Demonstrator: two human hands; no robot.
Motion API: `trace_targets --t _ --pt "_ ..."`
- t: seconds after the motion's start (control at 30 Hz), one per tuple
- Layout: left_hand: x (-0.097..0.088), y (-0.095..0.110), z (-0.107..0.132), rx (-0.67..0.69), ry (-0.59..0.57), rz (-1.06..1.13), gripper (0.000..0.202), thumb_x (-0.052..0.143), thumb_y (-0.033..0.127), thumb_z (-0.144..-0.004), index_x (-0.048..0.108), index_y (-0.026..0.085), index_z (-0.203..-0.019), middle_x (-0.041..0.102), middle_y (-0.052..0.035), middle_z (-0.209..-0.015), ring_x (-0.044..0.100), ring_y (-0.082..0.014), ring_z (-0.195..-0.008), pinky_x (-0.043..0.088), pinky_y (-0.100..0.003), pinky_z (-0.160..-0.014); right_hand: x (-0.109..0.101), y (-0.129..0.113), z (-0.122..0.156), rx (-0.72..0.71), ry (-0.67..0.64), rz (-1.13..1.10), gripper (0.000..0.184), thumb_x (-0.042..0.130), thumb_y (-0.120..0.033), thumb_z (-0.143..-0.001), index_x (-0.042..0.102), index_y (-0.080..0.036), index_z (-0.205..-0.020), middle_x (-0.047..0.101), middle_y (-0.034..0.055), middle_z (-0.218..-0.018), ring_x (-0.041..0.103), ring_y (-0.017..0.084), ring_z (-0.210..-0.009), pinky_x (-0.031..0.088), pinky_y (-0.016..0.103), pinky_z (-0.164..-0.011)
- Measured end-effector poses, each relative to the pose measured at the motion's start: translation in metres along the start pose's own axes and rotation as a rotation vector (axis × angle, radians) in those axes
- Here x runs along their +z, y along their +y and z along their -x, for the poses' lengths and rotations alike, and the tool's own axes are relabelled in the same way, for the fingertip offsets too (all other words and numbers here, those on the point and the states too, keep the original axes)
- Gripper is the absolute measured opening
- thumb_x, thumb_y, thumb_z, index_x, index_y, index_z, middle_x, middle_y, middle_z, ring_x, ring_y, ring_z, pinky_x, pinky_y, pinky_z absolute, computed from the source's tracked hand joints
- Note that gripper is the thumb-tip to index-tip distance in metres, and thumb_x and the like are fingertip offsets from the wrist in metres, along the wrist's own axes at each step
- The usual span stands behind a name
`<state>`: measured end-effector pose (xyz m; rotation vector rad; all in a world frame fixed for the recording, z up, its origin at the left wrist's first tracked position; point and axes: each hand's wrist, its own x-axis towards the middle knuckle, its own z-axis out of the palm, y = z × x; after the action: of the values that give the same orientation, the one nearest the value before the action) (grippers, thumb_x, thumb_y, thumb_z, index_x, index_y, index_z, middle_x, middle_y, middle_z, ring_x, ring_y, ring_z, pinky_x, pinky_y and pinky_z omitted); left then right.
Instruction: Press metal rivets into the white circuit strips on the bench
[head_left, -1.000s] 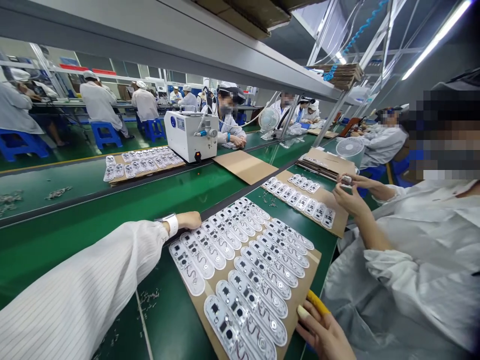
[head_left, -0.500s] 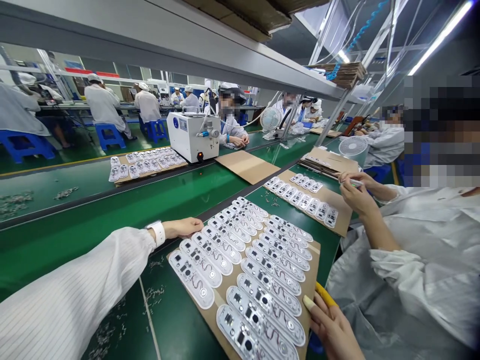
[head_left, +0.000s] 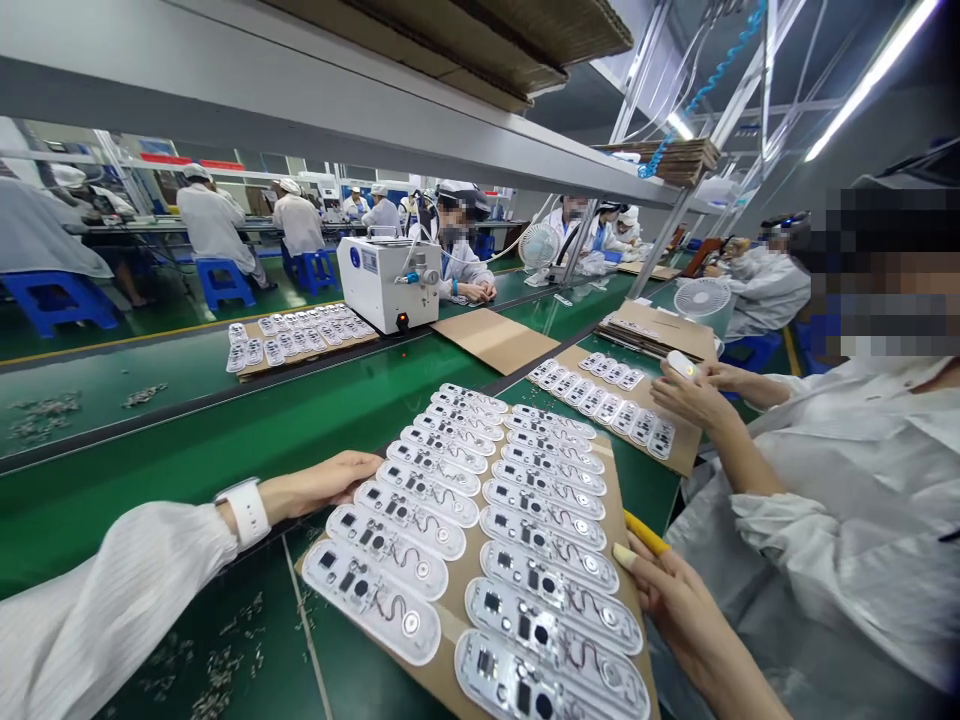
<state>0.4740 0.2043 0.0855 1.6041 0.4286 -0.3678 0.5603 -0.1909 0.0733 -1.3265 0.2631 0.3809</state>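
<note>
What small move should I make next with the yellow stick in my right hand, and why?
Probably lower the yellow stick in your right hand to the nearest white oval circuit module on the brown cardboard tray, because your left hand sits beside its edge.

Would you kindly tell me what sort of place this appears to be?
It looks like an electronics assembly factory: rows of white-coated workers, a long green workbench, and trays of white circuit modules.

1. i'm looking through one camera worn on the head, above the green assembly bench (head_left: pixel 187 400), facing forward and down along it.
2. it sits close over the cardboard tray (head_left: pixel 628 510) of white circuit panels (head_left: pixel 390 590), with the far bench (head_left: pixel 150 230) small behind.
</note>
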Motion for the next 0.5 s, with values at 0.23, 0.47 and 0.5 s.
trace_targets --t 0.23,0.47,0.5 --pt "-0.001 -0.009 0.061 0.080 0.061 0.206 0.058 0.072 0.064 -0.064 0.063 0.017 -0.096 0.066 -0.0043 -0.085 0.062 -0.0178 -0.075 0.047 -0.024 -0.061 0.044 -0.022 -0.012 -0.015 -0.189 0.005 0.052 0.082 -0.018 -0.053 0.064 -0.010 -0.101 0.073 0.0097 -0.088 0.069 0.022 -0.074 0.055 0.026 -0.061" --pt "0.009 -0.016 0.130 0.131 0.231 0.331 0.060 0.073 0.065 -0.064 0.062 0.019 -0.101 0.064 -0.0034 -0.090 0.059 -0.0157 -0.075 0.046 -0.024 -0.063 0.093 -0.034 -0.020 0.031 -0.231 0.098 0.056 0.078 -0.019 -0.062 0.061 -0.013 -0.115 0.071 0.0032 -0.067 0.066 0.021 -0.056 0.055 0.030 -0.058" --pt "0.011 -0.018 0.139 0.141 0.270 0.351 0.060 0.073 0.065 -0.064 0.062 0.018 -0.100 0.064 -0.0032 -0.088 0.058 -0.0155 -0.074 0.046 -0.024 -0.063 0.100 -0.034 -0.021 0.045 -0.247 0.109 0.056 0.079 -0.020 -0.062 0.060 -0.014 -0.115 0.071 0.0034 -0.067 0.067 0.022 -0.056 0.055 0.031 -0.058"
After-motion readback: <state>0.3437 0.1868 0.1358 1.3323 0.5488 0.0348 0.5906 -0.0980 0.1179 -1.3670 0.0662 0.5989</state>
